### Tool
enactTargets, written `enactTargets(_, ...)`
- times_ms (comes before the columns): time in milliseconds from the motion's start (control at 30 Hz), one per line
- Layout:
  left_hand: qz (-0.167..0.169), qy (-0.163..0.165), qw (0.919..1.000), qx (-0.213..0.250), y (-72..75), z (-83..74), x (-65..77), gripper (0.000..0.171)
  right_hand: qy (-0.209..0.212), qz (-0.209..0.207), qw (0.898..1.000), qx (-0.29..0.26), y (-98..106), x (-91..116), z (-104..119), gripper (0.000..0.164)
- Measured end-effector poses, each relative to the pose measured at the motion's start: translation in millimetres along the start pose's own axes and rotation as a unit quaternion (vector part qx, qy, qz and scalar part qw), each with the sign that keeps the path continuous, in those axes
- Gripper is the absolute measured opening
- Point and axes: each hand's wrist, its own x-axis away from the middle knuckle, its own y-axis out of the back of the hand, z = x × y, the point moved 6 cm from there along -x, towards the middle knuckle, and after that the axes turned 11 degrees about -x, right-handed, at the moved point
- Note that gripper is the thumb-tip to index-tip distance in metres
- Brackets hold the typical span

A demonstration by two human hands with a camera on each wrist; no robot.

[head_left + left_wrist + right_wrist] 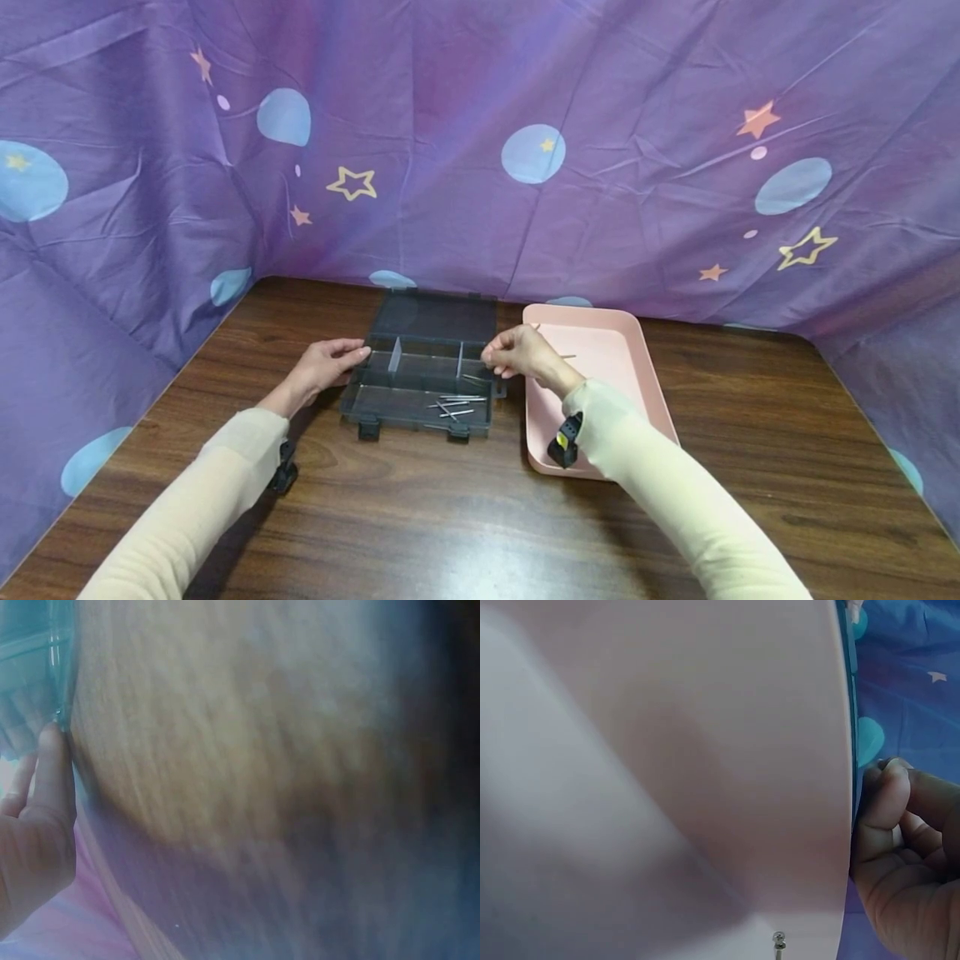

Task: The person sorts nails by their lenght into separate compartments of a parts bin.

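Observation:
A dark see-through plastic organizer box [420,364] stands with its lid [435,317] tilted back toward the curtain. Thin upright dividers split its rear row, and several slim silver metal rods [461,398] lie in its front compartment. My left hand [318,367] rests at the box's left edge, thumb and fingers fairly straight, touching the plastic. Over the box's right rear corner is my right hand [521,354], thumb and fingertips pinched together. No object shows between those fingertips. Just below them another thin rod [472,379] shows in the box.
To the right of the box stands a shallow pink tray [660,392], partly under my right forearm. Thin gold-coloured sticks [567,357] lie in it, and a small metal piece with a rounded tip [778,941] shows near its edge. A purple curtain [450,167] hangs behind the wooden table [420,517].

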Motion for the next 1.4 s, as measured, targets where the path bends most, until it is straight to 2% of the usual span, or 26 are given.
enactTargets(300, -0.002, 0.006, 1.0, 0.003, -0.5, 1.5, 0.2, 0.054, -0.021, -0.021, 0.997, -0.07, 9.3, 2.3, -2.2, 0.013)
enactTargets(567, -0.001, 0.006, 1.0, 0.003, -0.5, 1.5, 0.1, 0.054, -0.025, -0.051, 0.991, -0.122, 35.8, 5.4, -0.2, 0.011)
enactTargets(733, 0.003, 0.005, 1.0, 0.007, -0.5, 1.7, 0.1, 0.054, -0.018, -0.064, 0.991, -0.116, 54.2, 8.1, 1.3, 0.006)
enactTargets(967, 0.003, 0.001, 1.0, 0.008, -0.9, 0.5, 0.8, 0.054, -0.045, -0.081, 0.989, -0.115, 76.6, 14.3, -6.2, 0.007)
enactTargets(1167, 0.002, 0.004, 0.9999, 0.009, -2.0, -0.6, 0.9, 0.054, -0.029, -0.094, 0.985, -0.139, 92.0, 17.3, -17.0, 0.005)
enactTargets(1400, 0.006, 0.005, 0.9999, 0.008, -1.1, -0.5, 1.8, 0.054, -0.023, -0.115, 0.985, -0.125, 106.2, 21.1, -27.5, 0.006)
